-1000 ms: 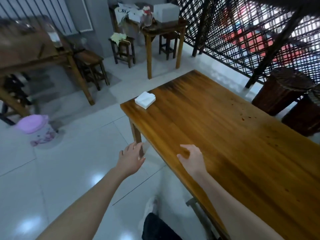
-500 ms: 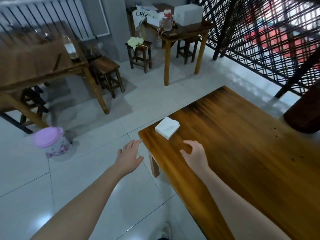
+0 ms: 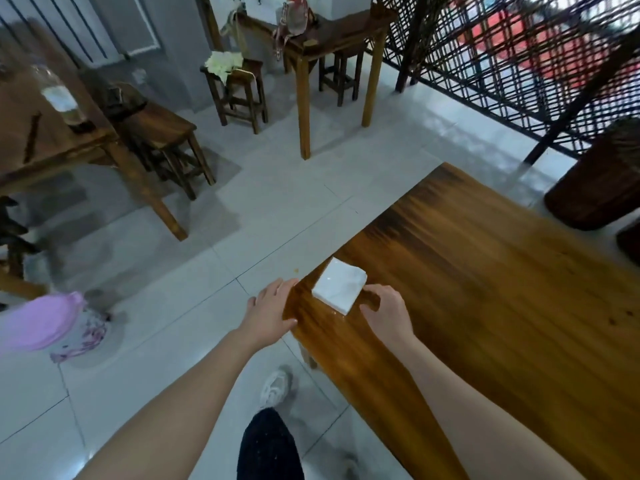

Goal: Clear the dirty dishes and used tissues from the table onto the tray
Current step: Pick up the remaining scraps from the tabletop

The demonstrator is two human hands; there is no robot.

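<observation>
Left hand point(image 3: 273, 313) fingers spread; right hand point(image 3: 388, 313) fingers loosely curled beside tissue stack point(image 3: 339, 285).

White napkin stack point(image 3: 340, 289), amber-brown table point(image 3: 485, 306), lilac-lidded, seemingly floral bin point(image 3: 52, 327)

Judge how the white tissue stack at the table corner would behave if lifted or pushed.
The tissue stack looks thin, flat and square, so probably light and floppy. On the glossy table it would likely slide, not roll.
</observation>
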